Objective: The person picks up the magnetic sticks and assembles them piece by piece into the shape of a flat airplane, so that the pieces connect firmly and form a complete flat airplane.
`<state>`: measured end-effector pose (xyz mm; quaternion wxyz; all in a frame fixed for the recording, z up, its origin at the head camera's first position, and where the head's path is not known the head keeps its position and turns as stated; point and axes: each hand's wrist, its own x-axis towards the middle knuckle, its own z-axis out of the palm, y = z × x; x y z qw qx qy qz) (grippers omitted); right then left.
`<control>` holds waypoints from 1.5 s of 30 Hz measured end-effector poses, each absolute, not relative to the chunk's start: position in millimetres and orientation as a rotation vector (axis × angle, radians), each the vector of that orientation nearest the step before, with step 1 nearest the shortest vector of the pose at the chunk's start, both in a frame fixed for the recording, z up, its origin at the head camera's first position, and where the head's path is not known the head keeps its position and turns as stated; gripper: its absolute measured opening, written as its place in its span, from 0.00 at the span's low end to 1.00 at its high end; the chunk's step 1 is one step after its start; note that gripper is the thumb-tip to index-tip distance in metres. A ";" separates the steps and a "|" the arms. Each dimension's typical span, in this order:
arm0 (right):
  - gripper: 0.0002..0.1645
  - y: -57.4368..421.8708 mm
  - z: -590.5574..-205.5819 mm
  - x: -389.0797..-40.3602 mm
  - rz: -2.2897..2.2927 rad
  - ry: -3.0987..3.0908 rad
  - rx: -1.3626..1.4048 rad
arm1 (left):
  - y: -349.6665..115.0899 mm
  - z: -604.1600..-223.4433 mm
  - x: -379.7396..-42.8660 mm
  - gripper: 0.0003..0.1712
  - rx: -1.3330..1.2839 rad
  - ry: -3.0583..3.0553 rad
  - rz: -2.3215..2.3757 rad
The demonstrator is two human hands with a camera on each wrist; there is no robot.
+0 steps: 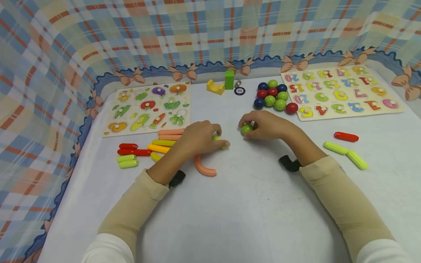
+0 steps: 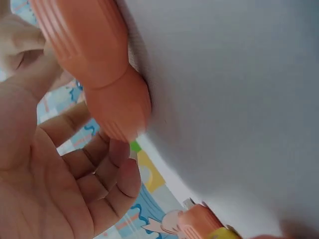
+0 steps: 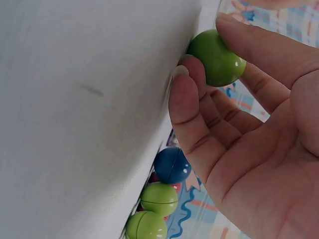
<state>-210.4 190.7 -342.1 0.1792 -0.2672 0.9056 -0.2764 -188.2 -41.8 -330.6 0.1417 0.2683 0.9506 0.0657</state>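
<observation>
In the head view my left hand (image 1: 202,138) is at the middle of the table, thumb and fingers curled about a lime-green piece (image 1: 216,138) that they mostly cover. A salmon curved stick (image 1: 204,168) lies just below this hand; in the left wrist view a large salmon stick (image 2: 107,64) hides part of the fingers (image 2: 102,174). Thumb and fingertips of my right hand (image 1: 268,125) hold a green ball (image 1: 246,129) at the tabletop. The right wrist view shows the green ball (image 3: 215,59) between thumb and fingers.
Several blue, red and green balls (image 1: 272,92) cluster behind my right hand. A number puzzle board (image 1: 348,109) and a vegetable puzzle board (image 1: 131,106) flank a yellow block (image 1: 215,87) and green block (image 1: 229,80). Coloured sticks (image 1: 128,151) lie left; red and lime sticks (image 1: 346,137) right.
</observation>
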 end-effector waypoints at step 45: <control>0.22 156.3 -335.4 -190.1 -0.873 2.408 -0.842 | -49.5 -322.4 -179.1 0.16 0.746 2.788 0.163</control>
